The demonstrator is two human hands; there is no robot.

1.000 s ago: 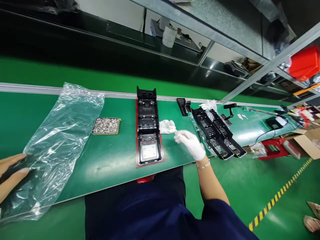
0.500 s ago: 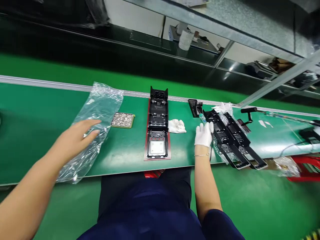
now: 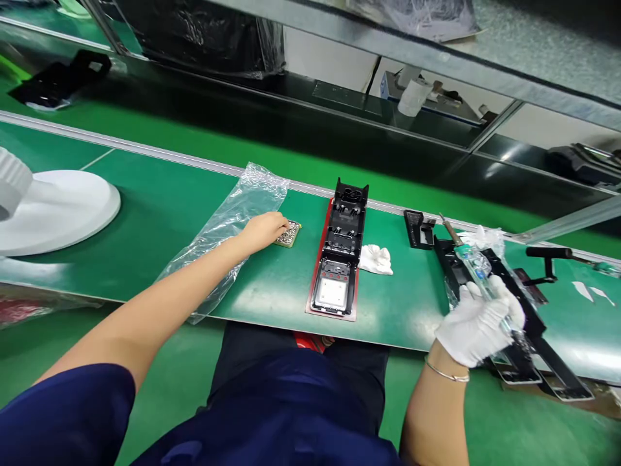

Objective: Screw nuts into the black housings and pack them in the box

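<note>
Honestly, there was no text, number or brand I could read anywhere. The black housing point(image 3: 342, 249) in front of me showed no print I could make out. The barrel of the screwdriver point(image 3: 473, 262) in my right hand point(image 3: 478, 327) was too blurry for any logo. The two white marks point(image 3: 594, 292) over on the green belt point(image 3: 160, 213) were just shapes, not letters.
</note>
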